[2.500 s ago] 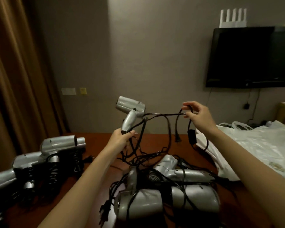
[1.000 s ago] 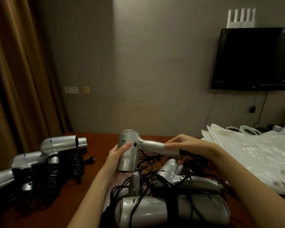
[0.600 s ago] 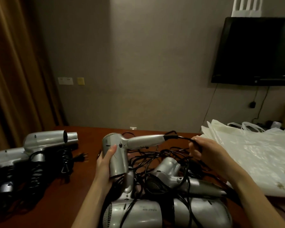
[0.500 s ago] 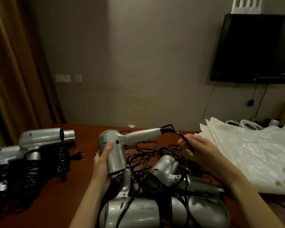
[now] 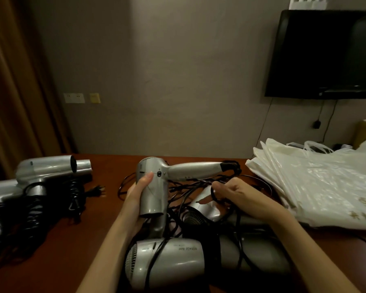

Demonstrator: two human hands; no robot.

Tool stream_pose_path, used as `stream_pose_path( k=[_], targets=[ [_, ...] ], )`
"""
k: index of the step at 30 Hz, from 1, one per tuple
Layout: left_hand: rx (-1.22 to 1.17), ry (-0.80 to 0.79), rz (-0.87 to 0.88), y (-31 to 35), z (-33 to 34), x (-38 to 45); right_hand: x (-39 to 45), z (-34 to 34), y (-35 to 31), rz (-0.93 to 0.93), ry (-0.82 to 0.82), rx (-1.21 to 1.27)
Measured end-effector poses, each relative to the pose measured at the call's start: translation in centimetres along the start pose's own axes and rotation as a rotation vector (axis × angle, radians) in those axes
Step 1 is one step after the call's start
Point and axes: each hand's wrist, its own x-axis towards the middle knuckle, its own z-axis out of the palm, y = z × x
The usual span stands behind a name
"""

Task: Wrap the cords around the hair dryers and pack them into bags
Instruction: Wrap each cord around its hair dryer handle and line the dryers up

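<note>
**Cord wrap about to start on held dryer**

Far left, wrapped dryers lie on the table, cords coiled round their handles. At centre, the left hand grips the barrel of the held hair dryer, handle pointing right. The right hand pinches its black cord with curled fingers, above the unwrapped pile. Judged step: first turn. Next move calls for winding the cord around the handle without snagging neighbours. Bags lie right, unfilled.
</note>
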Motion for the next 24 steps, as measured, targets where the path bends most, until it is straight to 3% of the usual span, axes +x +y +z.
stream_pose_path(
  k=[6, 11, 14, 19, 24],
  targets=[
    [0.088, -0.033, -0.020, 0.3, 0.0, -0.7, -0.9, -1.6, -1.8, 0.036, -0.164, 0.041],
    [0.179, -0.039, 0.126, 0.0, 0.8, -0.6, 0.8, -3.2, -1.2, 0.017, -0.214, -0.214],
    [0.185, 0.025, 0.214, 0.0, 0.8, -0.6, 1.1, -3.1, -1.0, 0.026, -0.119, -0.298],
    [0.217, 0.048, 0.292, 0.2, 0.6, -1.2, 1.9, -3.4, -1.8, -0.065, 0.144, -0.639],
    [0.232, 0.099, 0.358, 0.1, 0.8, -1.3, 2.9, -3.7, -1.2, -0.081, 0.319, -0.740]
  ],
)
